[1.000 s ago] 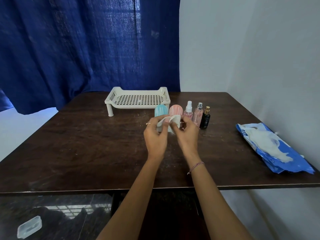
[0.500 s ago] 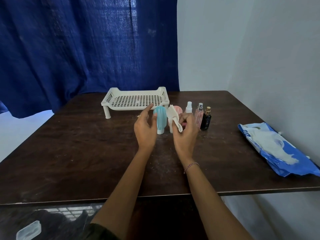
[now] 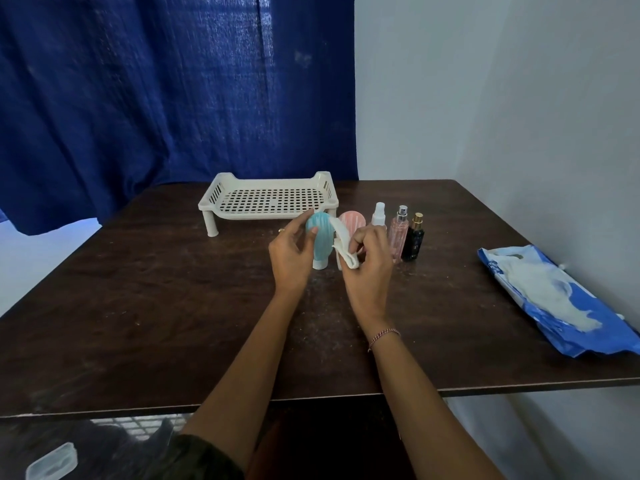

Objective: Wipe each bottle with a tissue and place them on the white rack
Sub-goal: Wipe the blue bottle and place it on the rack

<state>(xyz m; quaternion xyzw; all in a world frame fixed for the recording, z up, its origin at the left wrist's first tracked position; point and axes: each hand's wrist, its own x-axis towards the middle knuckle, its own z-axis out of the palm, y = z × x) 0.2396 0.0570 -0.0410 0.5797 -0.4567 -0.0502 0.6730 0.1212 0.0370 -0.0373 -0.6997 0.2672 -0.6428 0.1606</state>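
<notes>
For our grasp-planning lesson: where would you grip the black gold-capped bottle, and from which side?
Probably round the body of the black bottle, from its right: it stands upright at the row's end, the pink spray bottle close on its left.

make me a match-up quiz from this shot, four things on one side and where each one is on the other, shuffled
1 blue bottle
2 tissue
3 white rack
4 blue packet

a in front of the curtain
b pinched in the right hand
c near the table edge on the right
d gripped by the left hand

Pairs: 1-d, 2-b, 3-a, 4-c
</notes>
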